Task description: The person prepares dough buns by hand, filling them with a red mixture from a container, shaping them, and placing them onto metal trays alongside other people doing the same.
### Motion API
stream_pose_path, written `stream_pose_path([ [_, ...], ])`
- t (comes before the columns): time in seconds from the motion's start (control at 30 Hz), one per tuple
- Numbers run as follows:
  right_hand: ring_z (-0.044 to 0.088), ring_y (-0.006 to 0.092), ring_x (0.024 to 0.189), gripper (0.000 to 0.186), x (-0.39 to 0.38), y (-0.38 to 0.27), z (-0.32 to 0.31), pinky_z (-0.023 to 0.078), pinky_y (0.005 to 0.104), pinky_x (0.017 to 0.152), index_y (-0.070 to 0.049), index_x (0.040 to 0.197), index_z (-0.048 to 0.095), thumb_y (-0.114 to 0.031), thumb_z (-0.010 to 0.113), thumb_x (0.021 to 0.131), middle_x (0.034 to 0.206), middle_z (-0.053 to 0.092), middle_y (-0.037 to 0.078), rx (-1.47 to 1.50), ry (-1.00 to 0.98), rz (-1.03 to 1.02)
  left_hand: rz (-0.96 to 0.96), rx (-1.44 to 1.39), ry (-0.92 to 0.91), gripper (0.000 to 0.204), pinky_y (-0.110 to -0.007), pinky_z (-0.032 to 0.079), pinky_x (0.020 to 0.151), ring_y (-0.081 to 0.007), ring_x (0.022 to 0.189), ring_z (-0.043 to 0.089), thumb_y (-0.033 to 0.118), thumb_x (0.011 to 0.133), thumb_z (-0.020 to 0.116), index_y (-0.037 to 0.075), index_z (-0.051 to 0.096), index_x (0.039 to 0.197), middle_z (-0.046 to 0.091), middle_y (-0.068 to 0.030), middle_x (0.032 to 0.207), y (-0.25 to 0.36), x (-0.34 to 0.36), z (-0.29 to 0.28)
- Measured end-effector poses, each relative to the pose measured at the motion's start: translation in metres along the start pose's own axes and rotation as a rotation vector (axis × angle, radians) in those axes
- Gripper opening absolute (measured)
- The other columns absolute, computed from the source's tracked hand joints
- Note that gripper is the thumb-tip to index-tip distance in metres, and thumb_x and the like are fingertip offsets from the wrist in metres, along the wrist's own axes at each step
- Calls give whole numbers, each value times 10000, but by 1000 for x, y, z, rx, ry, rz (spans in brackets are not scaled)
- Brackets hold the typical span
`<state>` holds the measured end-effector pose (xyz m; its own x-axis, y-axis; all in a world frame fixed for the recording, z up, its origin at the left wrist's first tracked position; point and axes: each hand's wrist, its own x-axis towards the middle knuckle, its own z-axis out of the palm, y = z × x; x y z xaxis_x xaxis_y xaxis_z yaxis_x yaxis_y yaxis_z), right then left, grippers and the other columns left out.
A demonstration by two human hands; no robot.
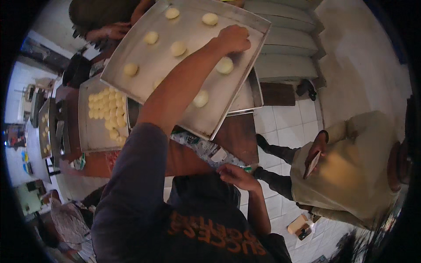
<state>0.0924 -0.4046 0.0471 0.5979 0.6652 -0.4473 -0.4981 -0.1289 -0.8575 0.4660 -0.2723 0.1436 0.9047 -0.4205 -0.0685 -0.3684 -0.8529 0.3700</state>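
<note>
Over a large metal tray (144, 94) my left hand (234, 38) is closed, fingers curled down near its right rim. What the fingers hold, if anything, is hidden under them. A pale round dough ball (224, 65) sits just below that hand. Several more dough balls are spaced apart on the tray, one partly behind my left forearm. My right hand (239, 177) hovers low beside the table's near edge, its fingers loosely bent and apart, with nothing visible in them. Close to it lies a patterned plastic package (204, 149) on the brown table (239, 133).
A second tray (94, 139) at left holds many dough balls packed together. Another metal tray edge (250, 98) shows under the large one. Stacked pale sacks (285, 44) stand at far right. One person (346, 171) stands at right; another person's hand (116, 30) is at far left.
</note>
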Motion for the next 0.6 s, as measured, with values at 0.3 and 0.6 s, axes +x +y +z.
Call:
stream_pose_path([
  [0.3, 501, 87, 839, 287, 33, -1, 6, 414, 234, 745, -37, 1075, 512, -196, 579, 846, 921, 536, 4, 17, -96, -35, 226, -339, 879, 308, -378, 416, 885, -326, 1060, 511, 111, 781, 543, 93, 573, 1087, 508, -165, 1191, -20, -204, -35],
  [0.6, 545, 165, 918, 288, 162, -47, 118, 425, 289, 812, -18, 1067, 534, -178, 565, 829, 977, 565, 70, -574, -468, -50, -563, -319, 880, 259, -368, 433, 825, -304, 952, 539, -12, 721, 556, 34, 586, 974, 558, -140, 1031, -89, -537, 99],
])
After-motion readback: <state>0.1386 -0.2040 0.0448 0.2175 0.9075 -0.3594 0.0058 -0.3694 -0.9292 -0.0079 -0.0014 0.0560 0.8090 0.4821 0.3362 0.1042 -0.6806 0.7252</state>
